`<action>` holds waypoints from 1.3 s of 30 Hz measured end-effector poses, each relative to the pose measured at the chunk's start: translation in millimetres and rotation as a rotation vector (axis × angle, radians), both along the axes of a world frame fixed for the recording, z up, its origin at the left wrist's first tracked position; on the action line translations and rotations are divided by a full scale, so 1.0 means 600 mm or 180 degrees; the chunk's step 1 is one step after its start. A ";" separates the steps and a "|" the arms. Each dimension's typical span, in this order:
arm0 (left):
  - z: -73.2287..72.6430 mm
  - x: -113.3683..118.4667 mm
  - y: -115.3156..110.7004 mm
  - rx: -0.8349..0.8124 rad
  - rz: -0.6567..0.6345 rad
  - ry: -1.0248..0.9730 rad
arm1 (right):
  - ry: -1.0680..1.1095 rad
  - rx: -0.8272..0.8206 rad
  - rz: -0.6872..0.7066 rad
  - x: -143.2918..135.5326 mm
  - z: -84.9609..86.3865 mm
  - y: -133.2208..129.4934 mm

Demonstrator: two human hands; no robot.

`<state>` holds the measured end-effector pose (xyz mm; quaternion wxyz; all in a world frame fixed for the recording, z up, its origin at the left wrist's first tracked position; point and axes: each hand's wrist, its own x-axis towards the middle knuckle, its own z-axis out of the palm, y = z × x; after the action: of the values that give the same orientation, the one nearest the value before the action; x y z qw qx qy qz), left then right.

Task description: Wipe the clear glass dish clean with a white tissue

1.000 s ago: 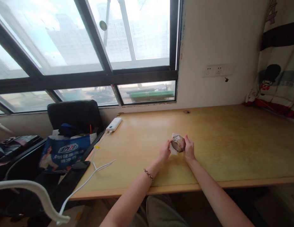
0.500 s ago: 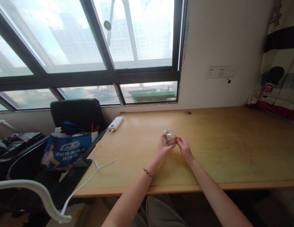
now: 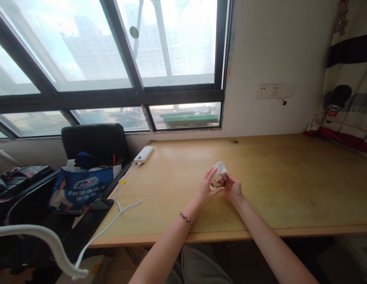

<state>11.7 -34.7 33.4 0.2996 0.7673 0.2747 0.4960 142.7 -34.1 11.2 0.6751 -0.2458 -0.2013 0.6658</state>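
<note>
Between my two hands, over the middle of the wooden table (image 3: 177, 213), is a small see-through, brown-tinted container (image 3: 220, 180), perhaps a glass. A white tissue or cloth (image 3: 220, 167) sticks up at its far side. My left hand (image 3: 207, 184) curls around the container's left side, thumb toward me and fingers at the far edge beside the white piece. On the right side, my right hand (image 3: 234, 188) grips it with bent fingers, partly hidden behind the container. A braided bracelet (image 3: 186, 219) circles my left wrist.
A white power bank (image 3: 143, 154) with a white cable (image 3: 122, 211) lies at the table's left edge. Left of the table stands a black chair (image 3: 94, 142) holding a blue bag (image 3: 82, 189) and a dark phone (image 3: 103, 204). A curved white tube (image 3: 44, 236) crosses the lower left.
The container has turned and shifted slightly right, and its white piece now stands up at the far side. My left fingers have opened wider around it; my right hand has moved in closer.
</note>
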 end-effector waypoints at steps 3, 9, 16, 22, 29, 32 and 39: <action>-0.008 0.003 0.004 -0.0817 -0.0056 -0.0562 | 0.0263 -0.0150 -0.0118 0.010 -0.004 0.006; -0.018 0.006 0.010 -0.1325 0.0039 -0.0940 | 0.0879 0.0132 0.0053 0.023 -0.004 0.010; -0.028 0.000 0.019 -0.1469 0.0550 -0.1099 | 0.1040 -0.0075 0.0228 0.011 0.005 0.012; -0.041 0.008 0.012 -0.1408 0.0284 -0.0495 | 0.1003 -0.0200 0.0127 0.015 -0.007 0.025; -0.034 0.007 0.006 -0.1332 0.0790 -0.0579 | 0.0833 -0.0233 0.0164 0.007 -0.007 0.022; -0.030 -0.001 0.013 -0.1408 0.1043 -0.0697 | 0.0768 -0.0246 0.0127 0.004 -0.008 0.019; -0.012 0.001 -0.009 -0.0119 0.0830 0.0094 | 0.0440 0.0070 0.0207 -0.005 0.000 0.012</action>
<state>12.4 -40.0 26.3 0.2427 0.7266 0.3857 0.5142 139.6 -27.1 11.2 0.6680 -0.1851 -0.1694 0.7006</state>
